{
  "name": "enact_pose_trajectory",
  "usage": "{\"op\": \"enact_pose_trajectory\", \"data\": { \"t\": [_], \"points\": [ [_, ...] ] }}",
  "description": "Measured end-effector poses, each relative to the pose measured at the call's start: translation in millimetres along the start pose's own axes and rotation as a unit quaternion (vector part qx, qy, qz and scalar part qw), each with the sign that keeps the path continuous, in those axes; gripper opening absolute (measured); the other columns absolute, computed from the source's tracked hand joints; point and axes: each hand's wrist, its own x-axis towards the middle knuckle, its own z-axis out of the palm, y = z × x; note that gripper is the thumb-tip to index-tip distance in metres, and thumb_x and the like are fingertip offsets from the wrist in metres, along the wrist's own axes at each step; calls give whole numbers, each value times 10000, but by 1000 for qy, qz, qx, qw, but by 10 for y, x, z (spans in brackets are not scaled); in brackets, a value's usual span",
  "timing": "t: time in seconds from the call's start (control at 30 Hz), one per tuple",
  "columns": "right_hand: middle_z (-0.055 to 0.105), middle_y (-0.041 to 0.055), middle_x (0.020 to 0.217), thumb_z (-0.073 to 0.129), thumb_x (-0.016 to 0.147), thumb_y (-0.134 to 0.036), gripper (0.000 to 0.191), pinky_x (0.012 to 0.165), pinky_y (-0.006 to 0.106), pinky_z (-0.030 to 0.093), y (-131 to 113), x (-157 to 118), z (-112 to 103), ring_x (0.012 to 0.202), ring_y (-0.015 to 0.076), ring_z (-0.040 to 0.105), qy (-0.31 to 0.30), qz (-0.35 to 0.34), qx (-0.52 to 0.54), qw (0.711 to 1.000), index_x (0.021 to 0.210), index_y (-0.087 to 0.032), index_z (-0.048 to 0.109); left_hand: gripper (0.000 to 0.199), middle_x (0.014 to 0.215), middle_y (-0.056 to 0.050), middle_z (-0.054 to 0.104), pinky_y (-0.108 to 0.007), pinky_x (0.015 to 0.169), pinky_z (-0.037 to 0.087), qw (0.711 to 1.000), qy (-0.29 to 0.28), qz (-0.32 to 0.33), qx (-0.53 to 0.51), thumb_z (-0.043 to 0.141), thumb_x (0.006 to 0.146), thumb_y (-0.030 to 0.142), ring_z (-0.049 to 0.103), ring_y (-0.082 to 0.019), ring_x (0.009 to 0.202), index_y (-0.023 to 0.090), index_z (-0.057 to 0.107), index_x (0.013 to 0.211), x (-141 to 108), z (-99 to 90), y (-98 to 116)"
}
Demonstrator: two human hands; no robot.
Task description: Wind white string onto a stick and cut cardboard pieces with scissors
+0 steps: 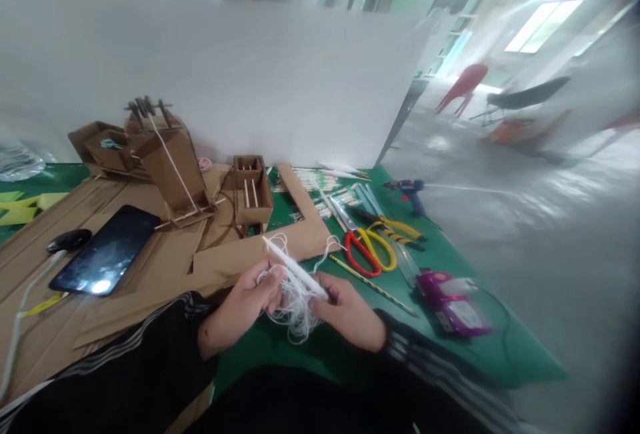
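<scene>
My left hand [260,289] is closed on a loose tangle of white string [295,311], thumb and fingers pinching its left side. My right hand [345,307] grips the lower right end of a slim white stick [293,264] with string around it, and strands hang below the fingers. The stick slants up to the left between both hands. One strand loops right, toward red-and-yellow-handled scissors [363,253] on the green table. Just beyond my hands lies an L-shaped cardboard strip [305,231]. The fingertips of both hands are partly hidden by the string.
A cardboard model [173,167] and a small cardboard box [253,191] stand behind. Left lies a black phone [107,251] on cardboard. To the right are pliers [395,227], a patterned pencil [373,284], a glue gun [410,191] and a purple device [453,304] with a cord.
</scene>
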Motion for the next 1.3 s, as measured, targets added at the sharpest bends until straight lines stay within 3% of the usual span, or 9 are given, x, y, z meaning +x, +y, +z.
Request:
{"op": "enact_pose_trajectory", "data": {
  "t": [0.17, 0.33, 0.43, 0.67, 0.87, 1.07, 1.3],
  "points": [
    [573, -22, 708, 650, 732, -293, 161, 602, 244, 423, 46, 6, -13, 632, 121, 510, 0, 4, 61, 998, 762, -170, 551, 126, 721, 30, 496, -231, 605, 366, 981, -58, 9, 185, 565, 876, 289, 440, -115, 632, 181, 549, 939, -35, -52, 103],
    [534, -51, 605, 676, 738, -379, 260, 422, 193, 298, 102, 6, -21, 451, 61, 400, -18, 39, 144, 989, 826, -165, 557, 118, 812, 1, 589, -254, 642, 389, 929, -8, 67, 364, 509, 853, 166, 517, -150, 691, 193, 566, 953, -37, -17, 128],
    [491, -80, 543, 684, 735, -409, 295, 341, 175, 198, 117, 8, -29, 353, 31, 304, -37, 67, 168, 983, 838, -173, 540, 147, 832, -7, 623, -263, 662, 409, 922, 10, 74, 380, 498, 855, 165, 558, -167, 715, 198, 565, 981, -29, 0, 126],
    [369, -135, 434, 714, 686, -354, 273, 285, 131, 125, 130, 19, -58, 316, 4, 156, -41, 102, 288, 951, 795, -183, 532, 155, 974, -25, 654, -299, 795, 428, 915, 34, 77, 396, 491, 872, 189, 594, -208, 890, 212, 584, 993, -20, -55, 112],
    [343, -141, 406, 696, 689, -303, 209, 281, 121, 138, 116, 17, -72, 306, 5, 163, -38, 105, 302, 947, 765, -179, 546, 196, 901, -25, 656, -290, 730, 418, 911, 2, 60, 408, 422, 939, 291, 596, -202, 818, 206, 599, 936, -26, -64, 146],
    [348, -144, 392, 687, 688, -294, 196, 271, 116, 142, 133, 24, -80, 300, 6, 152, -33, 106, 308, 945, 761, -183, 543, 166, 957, -44, 606, -310, 793, 415, 888, -13, 89, 452, 581, 837, 311, 573, -226, 895, 208, 604, 965, -32, -33, 188],
    [343, -143, 397, 694, 683, -297, 206, 274, 115, 134, 142, 22, -75, 302, 3, 152, -27, 109, 304, 946, 755, -179, 540, 95, 905, -12, 655, -287, 730, 423, 910, -1, 69, 409, 558, 843, 266, 587, -204, 829, 218, 604, 911, -35, -37, 176]
  ]
}}
